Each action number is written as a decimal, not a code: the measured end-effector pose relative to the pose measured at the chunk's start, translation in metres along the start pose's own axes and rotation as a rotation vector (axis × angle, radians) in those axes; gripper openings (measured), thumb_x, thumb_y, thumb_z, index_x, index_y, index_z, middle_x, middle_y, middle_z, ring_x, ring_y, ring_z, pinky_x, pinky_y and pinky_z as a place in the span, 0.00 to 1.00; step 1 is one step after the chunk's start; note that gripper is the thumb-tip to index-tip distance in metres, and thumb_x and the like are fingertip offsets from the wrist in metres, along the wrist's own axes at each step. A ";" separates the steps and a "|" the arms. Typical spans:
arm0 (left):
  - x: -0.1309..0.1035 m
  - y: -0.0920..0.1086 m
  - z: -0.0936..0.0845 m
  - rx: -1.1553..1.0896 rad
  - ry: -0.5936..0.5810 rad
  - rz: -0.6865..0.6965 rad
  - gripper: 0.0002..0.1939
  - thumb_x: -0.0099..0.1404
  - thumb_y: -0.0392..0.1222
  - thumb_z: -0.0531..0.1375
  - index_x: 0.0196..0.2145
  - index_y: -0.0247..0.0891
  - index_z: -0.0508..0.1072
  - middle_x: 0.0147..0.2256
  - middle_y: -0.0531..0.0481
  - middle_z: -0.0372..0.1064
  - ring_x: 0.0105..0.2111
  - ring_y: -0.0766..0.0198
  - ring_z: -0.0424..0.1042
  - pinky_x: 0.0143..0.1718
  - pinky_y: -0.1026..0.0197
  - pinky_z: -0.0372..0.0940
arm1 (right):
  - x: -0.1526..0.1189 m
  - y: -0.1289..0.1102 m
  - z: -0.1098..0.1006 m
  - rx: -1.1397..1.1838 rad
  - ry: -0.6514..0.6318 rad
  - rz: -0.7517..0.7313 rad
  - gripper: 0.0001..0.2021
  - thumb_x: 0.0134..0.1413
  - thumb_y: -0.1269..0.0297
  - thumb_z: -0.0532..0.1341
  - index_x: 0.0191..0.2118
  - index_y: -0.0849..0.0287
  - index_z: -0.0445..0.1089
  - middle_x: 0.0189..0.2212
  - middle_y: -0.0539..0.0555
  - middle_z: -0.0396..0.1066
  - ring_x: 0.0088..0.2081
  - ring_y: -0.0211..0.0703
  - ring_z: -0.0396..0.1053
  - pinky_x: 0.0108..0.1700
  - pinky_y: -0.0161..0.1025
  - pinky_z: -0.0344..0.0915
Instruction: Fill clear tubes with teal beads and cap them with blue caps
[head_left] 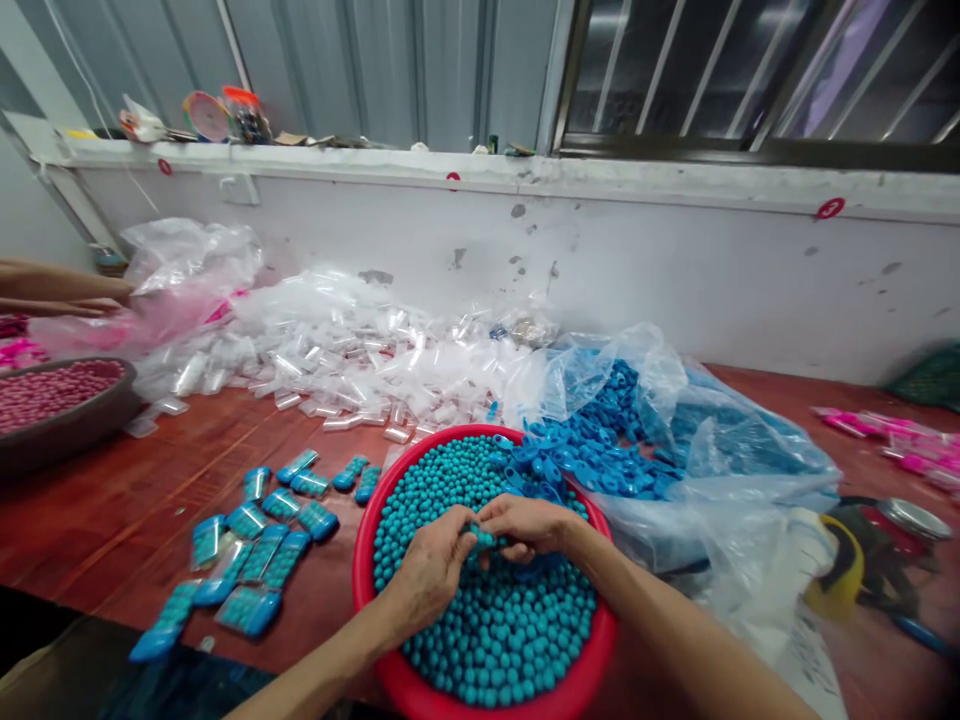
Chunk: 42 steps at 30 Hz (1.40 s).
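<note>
A red basin [365,560] full of small turquoise balls [517,640] stands in front of me. Over it my left hand [433,565] and my right hand [529,528] meet, fingers closed in a pinch around a few turquoise balls [486,538]. Whether a clear case surrounds these balls is hidden by my fingers. Blue plastic caps [540,465] spill over the basin's back right rim from a clear plastic bag [750,440]. To the left on the table lie several filled packs [262,553], clear with turquoise balls inside and blue ends.
Many empty clear cases [352,370] are heaped along the wall on the red table [330,620]. At left, another person's arm [64,285] reaches over a bowl [67,435] of pink balls. Yellow tape [840,570] and pink packs [900,440] lie at right.
</note>
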<state>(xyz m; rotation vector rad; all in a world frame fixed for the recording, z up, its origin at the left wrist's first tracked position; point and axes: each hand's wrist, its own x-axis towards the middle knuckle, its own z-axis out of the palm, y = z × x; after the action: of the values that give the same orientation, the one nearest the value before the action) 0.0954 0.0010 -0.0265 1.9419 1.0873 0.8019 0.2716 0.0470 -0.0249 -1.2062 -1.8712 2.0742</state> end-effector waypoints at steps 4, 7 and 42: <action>0.004 -0.002 0.002 -0.557 0.005 -0.353 0.12 0.61 0.50 0.48 0.33 0.38 0.60 0.25 0.53 0.64 0.22 0.65 0.66 0.19 0.66 0.55 | -0.022 0.002 -0.012 -0.131 0.389 -0.093 0.11 0.51 0.68 0.51 0.38 0.60 0.68 0.28 0.50 0.69 0.17 0.31 0.58 0.20 0.30 0.56; 0.002 -0.004 0.005 -0.853 -0.063 -0.508 0.14 0.58 0.50 0.52 0.35 0.37 0.59 0.26 0.52 0.66 0.20 0.67 0.67 0.17 0.69 0.54 | -0.049 0.008 -0.013 -0.405 0.673 -0.188 0.11 0.51 0.69 0.52 0.38 0.60 0.70 0.36 0.53 0.70 0.35 0.39 0.66 0.38 0.35 0.61; -0.005 -0.011 0.004 -0.709 0.226 -0.403 0.18 0.54 0.50 0.55 0.39 0.37 0.60 0.24 0.56 0.64 0.17 0.70 0.65 0.13 0.71 0.52 | -0.001 -0.002 0.050 -0.981 0.702 0.057 0.08 0.52 0.66 0.55 0.37 0.61 0.68 0.34 0.59 0.72 0.38 0.47 0.69 0.38 0.37 0.62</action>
<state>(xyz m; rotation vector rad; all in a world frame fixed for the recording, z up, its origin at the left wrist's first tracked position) 0.0922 -0.0006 -0.0385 1.0226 1.0804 1.0157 0.2417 0.0070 -0.0256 -1.8049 -2.4258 0.4523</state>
